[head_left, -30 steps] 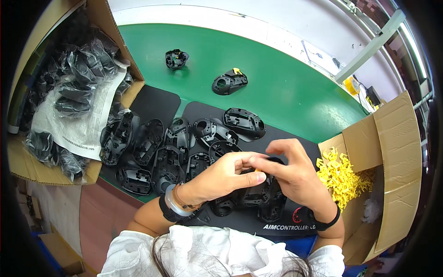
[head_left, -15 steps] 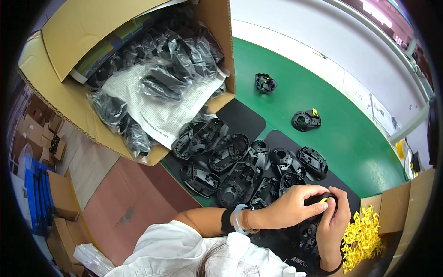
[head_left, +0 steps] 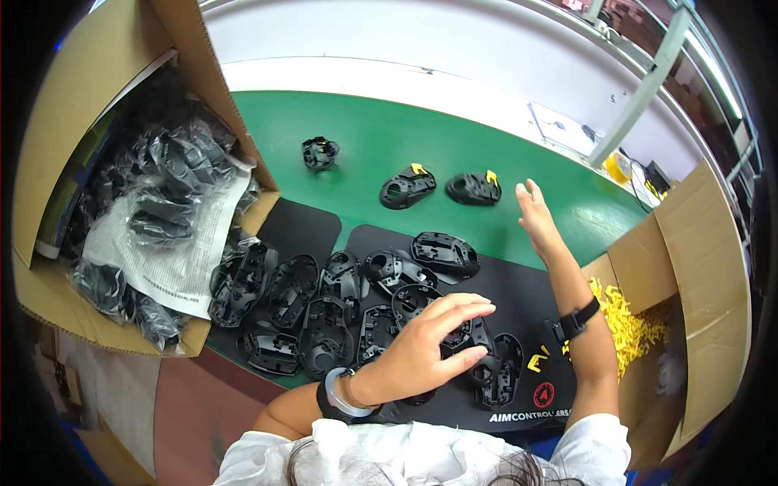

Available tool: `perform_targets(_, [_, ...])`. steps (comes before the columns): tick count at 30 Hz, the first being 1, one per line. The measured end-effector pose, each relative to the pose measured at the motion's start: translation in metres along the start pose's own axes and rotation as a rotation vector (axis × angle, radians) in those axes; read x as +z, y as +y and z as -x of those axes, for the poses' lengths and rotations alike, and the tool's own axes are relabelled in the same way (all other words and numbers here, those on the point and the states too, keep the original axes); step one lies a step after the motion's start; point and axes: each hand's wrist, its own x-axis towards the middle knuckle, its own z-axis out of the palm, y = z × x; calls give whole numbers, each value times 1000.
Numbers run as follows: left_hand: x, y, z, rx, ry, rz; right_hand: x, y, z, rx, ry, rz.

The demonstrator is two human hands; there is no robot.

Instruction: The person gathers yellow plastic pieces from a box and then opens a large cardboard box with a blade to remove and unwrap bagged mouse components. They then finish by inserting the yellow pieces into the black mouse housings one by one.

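Observation:
My left hand [head_left: 433,344] hovers over several black computer mouse shells on the black mat, thumb and fingers apart, holding nothing. Out over the green tabletop, my right hand [head_left: 535,217] is open too, its fingers stretched out. Just left of it lies a black mouse shell [head_left: 474,189] with a yellow clip [head_left: 491,176] at its upper edge. Another mouse shell [head_left: 408,189] with a yellow clip lies to its left. Under and around my left hand, shells such as this mouse shell [head_left: 328,336] are partly hidden. A loose yellow clip [head_left: 536,359] rests on the mat.
At left, a large open cardboard box [head_left: 185,340] holds black parts in clear bags and a printed sheet. An open cardboard box [head_left: 703,243] at right contains many yellow clips [head_left: 624,324]. Farther back stands a small black part [head_left: 320,153] on the green tabletop [head_left: 356,121].
My hands have parted. The black piece with yellow that they held together is let go, and a second clipped shell now lies on the green tabletop. The view has swung right.

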Motion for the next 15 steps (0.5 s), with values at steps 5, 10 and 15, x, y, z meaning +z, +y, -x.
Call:
perform_targets(5, [16,-2,-1,210,-343,24,-57,-40,108,-244,-182,118])
perform_targets(10, [51,-1,7,346,-693,-699,-98,-15,219,-245,97,611])
perform_targets(15, [82,-5,1,310,-657,-930,-73,26,252,-185,81,932])
